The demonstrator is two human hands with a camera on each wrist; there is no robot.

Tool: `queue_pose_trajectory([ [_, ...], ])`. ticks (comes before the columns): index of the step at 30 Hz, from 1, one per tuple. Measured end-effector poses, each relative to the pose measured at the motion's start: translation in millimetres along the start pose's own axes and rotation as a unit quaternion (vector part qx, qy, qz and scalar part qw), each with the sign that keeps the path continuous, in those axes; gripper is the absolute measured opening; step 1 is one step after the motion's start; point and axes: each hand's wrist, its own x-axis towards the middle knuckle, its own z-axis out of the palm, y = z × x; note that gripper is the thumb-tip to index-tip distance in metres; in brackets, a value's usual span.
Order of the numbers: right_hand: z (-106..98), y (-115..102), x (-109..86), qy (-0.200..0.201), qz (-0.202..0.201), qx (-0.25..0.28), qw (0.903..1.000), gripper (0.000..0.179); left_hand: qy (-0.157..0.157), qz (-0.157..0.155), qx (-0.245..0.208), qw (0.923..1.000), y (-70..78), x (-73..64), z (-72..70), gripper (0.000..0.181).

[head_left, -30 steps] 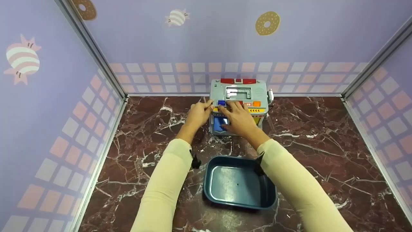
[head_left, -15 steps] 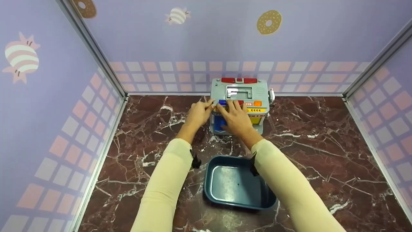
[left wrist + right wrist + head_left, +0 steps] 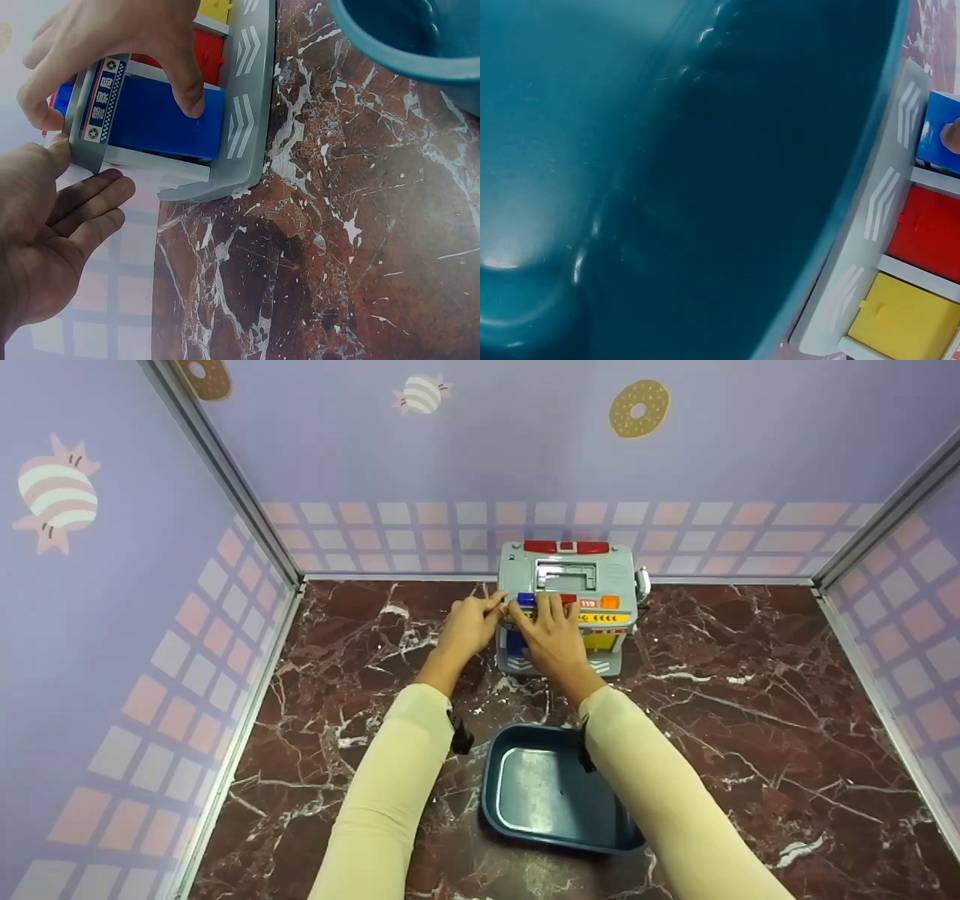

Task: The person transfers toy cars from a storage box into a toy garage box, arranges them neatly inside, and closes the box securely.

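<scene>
A grey toy garage (image 3: 555,577) with red, blue and orange roof lights stands by the back wall. Its front has a blue door (image 3: 161,116), a red door (image 3: 928,232) and a yellow door (image 3: 904,319). My right hand (image 3: 555,641) lies over the roof's front edge, fingers on top. In the left wrist view its thumb presses the blue door, and its index finger bends to the roof corner. My left hand (image 3: 466,626) holds that left front corner, thumb at the edge and the other fingers loosely curled beside the side wall (image 3: 154,165).
A dark teal basin (image 3: 491,802) sits on the marbled table (image 3: 360,660) in front of the toy, under my right forearm. A purple patterned wall (image 3: 517,450) closes off the back, with more panels at both sides. A white handset-like part (image 3: 643,583) sticks out at the toy's right.
My right hand has shifted slightly left along the roof edge, uncovering more of the yellow door. The blue door shows darker and less of it is visible. My left hand stays at the corner.
</scene>
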Motion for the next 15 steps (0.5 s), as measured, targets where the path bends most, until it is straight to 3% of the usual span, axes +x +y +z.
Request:
queue_pose_trajectory([
  [5, 4.6, 0.7, 0.1, 0.023, 0.002, -0.007, 0.9997, 0.083, 0.001, 0.003, -0.001, 1.0, 0.9, 0.6, 0.3, 0.037],
  [15, 7.9, -0.3, 1.8, 0.025, 0.0, -0.02, 0.9995, 0.082, 0.003, 0.003, -0.011, 0.9999, -1.4, -0.1, -0.2, 0.037],
])
